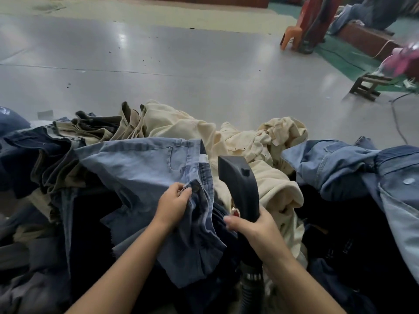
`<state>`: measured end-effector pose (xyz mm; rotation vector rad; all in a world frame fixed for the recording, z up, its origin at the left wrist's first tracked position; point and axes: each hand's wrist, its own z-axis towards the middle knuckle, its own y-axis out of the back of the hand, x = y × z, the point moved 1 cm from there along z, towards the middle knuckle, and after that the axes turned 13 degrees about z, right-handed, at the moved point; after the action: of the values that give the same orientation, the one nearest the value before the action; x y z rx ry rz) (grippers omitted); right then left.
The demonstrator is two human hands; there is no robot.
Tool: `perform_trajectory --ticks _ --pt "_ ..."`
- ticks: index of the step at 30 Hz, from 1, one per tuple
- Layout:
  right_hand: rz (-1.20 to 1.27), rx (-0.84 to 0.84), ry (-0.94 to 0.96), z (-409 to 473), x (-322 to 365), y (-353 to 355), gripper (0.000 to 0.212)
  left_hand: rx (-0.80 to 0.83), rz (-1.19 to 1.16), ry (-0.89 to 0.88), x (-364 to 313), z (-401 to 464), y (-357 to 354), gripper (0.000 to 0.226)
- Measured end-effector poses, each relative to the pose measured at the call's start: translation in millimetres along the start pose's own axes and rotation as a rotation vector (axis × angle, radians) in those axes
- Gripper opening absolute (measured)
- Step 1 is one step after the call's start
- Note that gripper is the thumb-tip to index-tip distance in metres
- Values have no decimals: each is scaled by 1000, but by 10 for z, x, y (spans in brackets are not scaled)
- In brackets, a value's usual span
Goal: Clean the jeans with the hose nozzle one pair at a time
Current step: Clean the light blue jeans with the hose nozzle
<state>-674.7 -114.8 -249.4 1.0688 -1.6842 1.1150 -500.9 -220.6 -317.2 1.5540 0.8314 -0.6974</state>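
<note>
Left hand (173, 201) pinching waistband of light-blue jeans (140, 168), right hand (251, 225) just beside it gripping black hose nozzle (238, 177), cream garments (249, 150) beyond both hands

Soft blue denim jeans (145, 164), matt black plastic nozzle (238, 177), cream cloth (176, 123), glossy grey floor (158, 64)
</note>
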Motion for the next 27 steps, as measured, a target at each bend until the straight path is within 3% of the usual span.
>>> perform_trajectory --ticks 5,18,23,27 --pt "50 -72 40 187 18 -146 23 188 -348 59 -168 -344 202 23" --pt "-101 17 -4 277 -47 -355 25 382 -364 -10 -241 -686 319 12" --pt "60 178 -73 303 73 -300 19 644 -671 68 -272 -659 387 24" --pt "-57 203 15 284 101 -297 22 672 -623 78 -311 -650 422 28"
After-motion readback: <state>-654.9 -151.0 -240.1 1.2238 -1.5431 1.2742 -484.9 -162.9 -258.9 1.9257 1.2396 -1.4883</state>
